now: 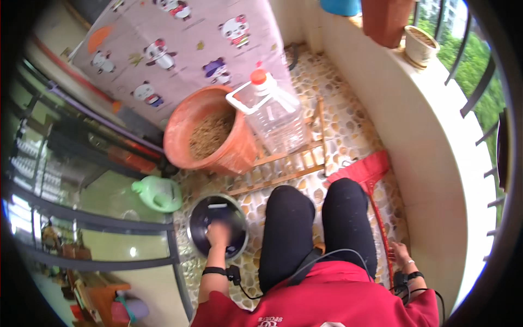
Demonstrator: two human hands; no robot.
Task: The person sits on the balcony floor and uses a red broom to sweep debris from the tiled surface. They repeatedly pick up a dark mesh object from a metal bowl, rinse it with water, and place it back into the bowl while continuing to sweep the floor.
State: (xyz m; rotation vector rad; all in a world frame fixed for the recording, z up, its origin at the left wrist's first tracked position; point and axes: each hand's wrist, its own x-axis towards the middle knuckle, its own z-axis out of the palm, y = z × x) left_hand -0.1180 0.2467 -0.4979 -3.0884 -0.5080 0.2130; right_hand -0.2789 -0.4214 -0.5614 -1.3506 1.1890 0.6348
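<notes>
My left hand [219,234] reaches down into a round, dark-looking basin [244,218] with a pale metallic rim on the floor. Its fingers are blurred, so whether they hold anything is not visible. A bright reflection lies on the basin's dark inside. At my other side, my right hand [400,254] hangs low by the red handle [383,229] of what appears to be a dustpan [361,166]. Its fingers look loosely apart; contact with the handle cannot be made out. My bent knees [290,204] are between the hands.
Ahead stand a terracotta-coloured pot [239,151] with soil, a clear plastic jug [280,126] with a red cap, and a wooden slatted rack [282,173]. A green jug [163,194] is beside the glass door [122,204]. A curved ledge [433,102] on the right bears flowerpots.
</notes>
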